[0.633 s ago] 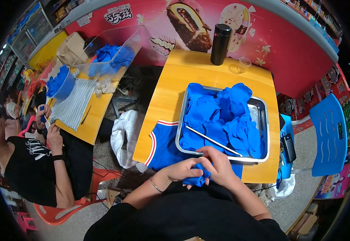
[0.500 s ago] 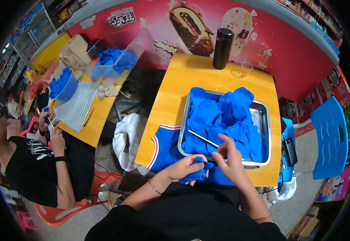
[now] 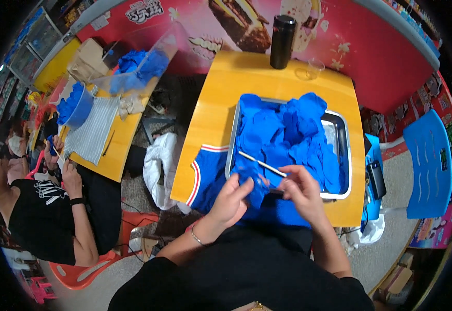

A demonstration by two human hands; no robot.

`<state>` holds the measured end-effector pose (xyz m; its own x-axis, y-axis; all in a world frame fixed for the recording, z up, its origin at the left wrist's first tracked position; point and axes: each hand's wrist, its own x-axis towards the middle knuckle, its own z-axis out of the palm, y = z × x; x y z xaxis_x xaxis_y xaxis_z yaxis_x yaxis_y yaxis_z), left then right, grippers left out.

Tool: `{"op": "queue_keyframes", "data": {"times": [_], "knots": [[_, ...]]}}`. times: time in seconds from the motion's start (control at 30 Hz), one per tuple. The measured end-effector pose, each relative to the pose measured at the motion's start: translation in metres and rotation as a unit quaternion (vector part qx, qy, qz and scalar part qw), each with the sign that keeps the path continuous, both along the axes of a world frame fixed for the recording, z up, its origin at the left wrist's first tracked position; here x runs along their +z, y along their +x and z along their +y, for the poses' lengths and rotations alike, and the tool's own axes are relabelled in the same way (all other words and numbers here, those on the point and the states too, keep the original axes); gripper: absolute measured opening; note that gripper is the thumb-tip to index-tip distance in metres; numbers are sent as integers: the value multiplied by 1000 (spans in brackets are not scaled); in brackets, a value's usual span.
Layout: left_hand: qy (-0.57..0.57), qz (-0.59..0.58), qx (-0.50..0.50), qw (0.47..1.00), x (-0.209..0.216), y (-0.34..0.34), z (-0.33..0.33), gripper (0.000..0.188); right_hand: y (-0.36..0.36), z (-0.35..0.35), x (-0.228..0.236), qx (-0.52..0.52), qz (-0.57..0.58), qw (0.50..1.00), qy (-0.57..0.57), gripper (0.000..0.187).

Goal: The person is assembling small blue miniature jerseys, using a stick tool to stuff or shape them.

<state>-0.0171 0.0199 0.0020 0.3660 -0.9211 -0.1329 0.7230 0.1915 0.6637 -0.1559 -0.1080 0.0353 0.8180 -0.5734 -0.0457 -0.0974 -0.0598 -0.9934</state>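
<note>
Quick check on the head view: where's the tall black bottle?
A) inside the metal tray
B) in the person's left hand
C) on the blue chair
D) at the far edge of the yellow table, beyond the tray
D: the black bottle stands upright at the far edge of the yellow table, beyond the metal tray, with neither hand on it.

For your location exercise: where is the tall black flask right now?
In the head view, the black flask stands upright at the far edge of the yellow table, beyond the metal tray, left of a clear glass.
</note>
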Motion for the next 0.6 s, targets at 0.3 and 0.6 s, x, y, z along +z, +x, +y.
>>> {"op": "queue_keyframes", "data": {"times": [0.3,0.6], "knots": [[-23,64,46,997,12,-18,-15,28,20,36,-24,-20,-30,996,-84,41],[23,-189,26,981,-15,-5,-1,25,3,21,-17,-23,8,993,-115,22]]}}
